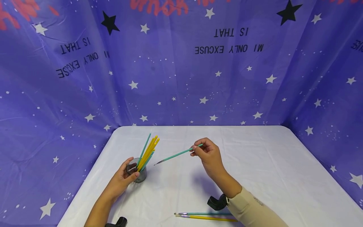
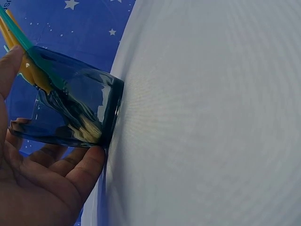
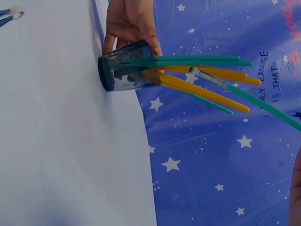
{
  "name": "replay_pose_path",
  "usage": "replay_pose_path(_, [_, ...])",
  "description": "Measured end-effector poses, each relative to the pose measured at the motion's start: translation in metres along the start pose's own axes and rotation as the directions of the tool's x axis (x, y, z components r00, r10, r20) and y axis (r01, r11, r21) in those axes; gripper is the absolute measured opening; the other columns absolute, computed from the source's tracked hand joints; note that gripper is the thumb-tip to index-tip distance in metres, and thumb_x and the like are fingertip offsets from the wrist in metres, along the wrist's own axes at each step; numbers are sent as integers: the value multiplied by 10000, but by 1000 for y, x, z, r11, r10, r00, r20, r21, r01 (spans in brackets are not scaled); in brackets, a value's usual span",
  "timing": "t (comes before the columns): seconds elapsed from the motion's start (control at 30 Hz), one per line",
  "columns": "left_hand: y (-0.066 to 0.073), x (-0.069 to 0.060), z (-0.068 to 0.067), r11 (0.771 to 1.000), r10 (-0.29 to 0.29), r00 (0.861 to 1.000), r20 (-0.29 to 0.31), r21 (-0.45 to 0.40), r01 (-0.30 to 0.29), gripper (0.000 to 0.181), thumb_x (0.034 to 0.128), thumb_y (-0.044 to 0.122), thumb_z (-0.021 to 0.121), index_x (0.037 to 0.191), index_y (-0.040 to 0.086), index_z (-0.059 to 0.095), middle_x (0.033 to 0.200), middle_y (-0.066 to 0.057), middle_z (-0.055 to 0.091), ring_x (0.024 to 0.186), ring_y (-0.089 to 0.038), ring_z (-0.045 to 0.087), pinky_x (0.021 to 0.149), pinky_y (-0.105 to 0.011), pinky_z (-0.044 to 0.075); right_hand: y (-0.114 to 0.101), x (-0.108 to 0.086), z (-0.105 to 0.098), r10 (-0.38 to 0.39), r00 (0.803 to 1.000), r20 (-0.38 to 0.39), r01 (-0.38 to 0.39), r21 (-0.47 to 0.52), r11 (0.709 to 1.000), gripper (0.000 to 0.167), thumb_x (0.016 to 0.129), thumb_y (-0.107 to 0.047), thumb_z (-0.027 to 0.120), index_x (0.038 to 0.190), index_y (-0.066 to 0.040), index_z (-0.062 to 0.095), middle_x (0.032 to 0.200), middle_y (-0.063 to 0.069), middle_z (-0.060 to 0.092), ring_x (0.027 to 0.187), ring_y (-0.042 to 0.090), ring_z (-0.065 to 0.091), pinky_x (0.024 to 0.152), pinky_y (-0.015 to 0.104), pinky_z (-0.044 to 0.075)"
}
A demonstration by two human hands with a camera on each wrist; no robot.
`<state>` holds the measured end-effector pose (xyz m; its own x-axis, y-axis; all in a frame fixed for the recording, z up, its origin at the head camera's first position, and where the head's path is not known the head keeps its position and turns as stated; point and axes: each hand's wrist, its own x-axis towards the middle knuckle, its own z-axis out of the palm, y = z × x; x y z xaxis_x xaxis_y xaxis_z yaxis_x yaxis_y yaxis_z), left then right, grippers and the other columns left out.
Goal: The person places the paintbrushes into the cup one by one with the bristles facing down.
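Observation:
My left hand [image 1: 122, 180] grips a dark tinted glass [image 1: 141, 177] at the left of the table, fingers around the far side and thumb near the rim. Several yellow and green paintbrushes [image 1: 149, 151] lean in it, handles up; through the glass wall in the left wrist view, pale bristles [image 2: 87, 129] show at the bottom. Over the table to the right, my right hand [image 1: 208, 154] pinches a green paintbrush [image 1: 177, 154] near its handle end. Its bristle tip points down and left, toward the glass but apart from it.
Near the front edge lie a green paintbrush [image 1: 204, 213] and a yellow paintbrush [image 1: 212, 218] side by side, partly under the right forearm. A white cloth covers the table [image 1: 272, 164]. A purple star-printed curtain [image 1: 181, 69] stands behind and at both sides.

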<state>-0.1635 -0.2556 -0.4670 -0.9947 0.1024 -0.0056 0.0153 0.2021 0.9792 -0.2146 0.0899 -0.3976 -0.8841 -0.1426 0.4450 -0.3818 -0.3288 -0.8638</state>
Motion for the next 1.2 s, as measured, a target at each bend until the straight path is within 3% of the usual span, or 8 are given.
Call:
replay_pose_path(0.53, [-3,0,0,1000,-11,1000,-1,-4,11,801,972,157,663,1579,89,145,1523,-309,304,1387,-420,354,944,-205,440,16,11,35,11,997,76,-12,22,1000,124,901,114,599,1000,168,548,891,57,632,768,156,656,721,294,576])
replay_pose_path(0.8, [0,-1,0,1000,-6,1000,-2,-17,6,790,976,140,654,1580,89,147,1524,-318,296,1386,-424,357,946,-217,445,28,16,49,41,993,110,-33,-76,997,55,904,51,645,945,23,622,883,127,651,771,204,652,735,330,579])
replay_pose_path(1.2, [-1,-1,0,1000,-8,1000,-2,-20,8,789,979,131,648,1578,77,138,1527,-317,288,1387,-427,354,943,-216,446,42,17,74,117,972,205,-78,-193,978,73,903,7,656,973,23,645,924,105,645,799,231,648,752,353,573])
